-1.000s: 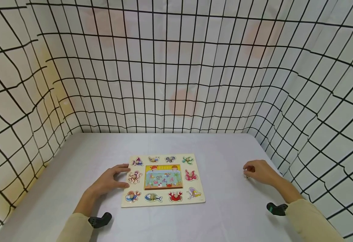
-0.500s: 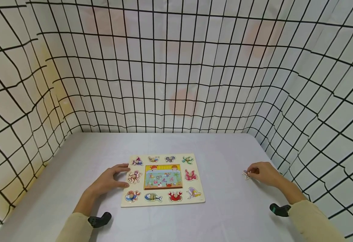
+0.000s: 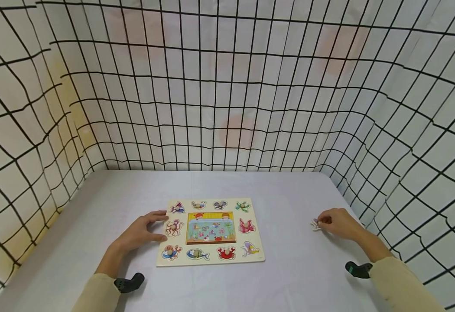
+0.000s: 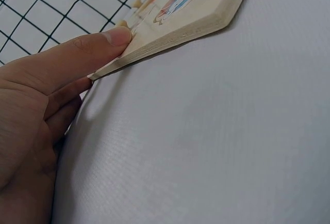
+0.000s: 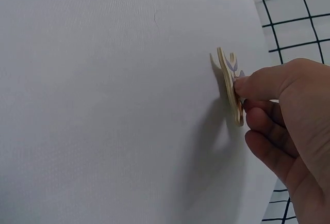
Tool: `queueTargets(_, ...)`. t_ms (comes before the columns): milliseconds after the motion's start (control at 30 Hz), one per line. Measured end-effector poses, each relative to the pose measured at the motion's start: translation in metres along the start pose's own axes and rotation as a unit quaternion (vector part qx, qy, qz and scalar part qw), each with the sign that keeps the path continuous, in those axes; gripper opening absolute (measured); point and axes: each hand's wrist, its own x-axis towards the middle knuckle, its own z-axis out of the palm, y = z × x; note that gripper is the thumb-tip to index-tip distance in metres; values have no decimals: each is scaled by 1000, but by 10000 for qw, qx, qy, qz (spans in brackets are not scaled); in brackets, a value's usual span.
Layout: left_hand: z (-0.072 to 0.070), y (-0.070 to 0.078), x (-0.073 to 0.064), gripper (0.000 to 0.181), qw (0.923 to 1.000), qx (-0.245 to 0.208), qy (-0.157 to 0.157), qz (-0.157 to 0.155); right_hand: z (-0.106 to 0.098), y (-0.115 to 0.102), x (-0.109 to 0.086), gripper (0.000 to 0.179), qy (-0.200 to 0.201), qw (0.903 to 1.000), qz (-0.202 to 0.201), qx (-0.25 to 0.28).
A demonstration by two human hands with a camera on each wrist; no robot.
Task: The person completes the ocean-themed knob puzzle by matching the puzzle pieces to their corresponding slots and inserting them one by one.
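Note:
A flat wooden peg puzzle board (image 3: pixel 212 261) lies on the table, with sea-animal pieces around an aquarium picture. My left hand (image 3: pixel 141 234) stays along its left edge, fingers and thumb spread and touching the rim. In the left wrist view the thumb (image 4: pixel 116 37) rests against the board's edge near a corner. Far to the board's right, my right hand (image 3: pixel 338 223) pinches a small wooden puzzle piece (image 3: pixel 315 225). The right wrist view shows this piece (image 5: pixel 230 87) tilted almost edge-on, with pale purple on its face. The fingers hide part of that face.
A white cloth covers the table (image 3: pixel 227 286). Black grid netting (image 3: pixel 227 104) over white sheeting encloses the back and both sides. Black devices sit at the left wrist (image 3: pixel 129 284) and the right wrist (image 3: pixel 358 270).
My right hand has shifted slightly right, then a little back left. More of the puzzle piece shows beyond its fingertips. The left hand and board stay in place.

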Motion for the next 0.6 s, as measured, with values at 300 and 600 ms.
queueTargets(300,1,1,1,70,10000,7,5,-71,-1,-12,7,4,39,9998,-194,85)
queueTargets(600,2,-1,-1,70,10000,42,52,-10,0,-28,11,5,87,9989,-443,144)
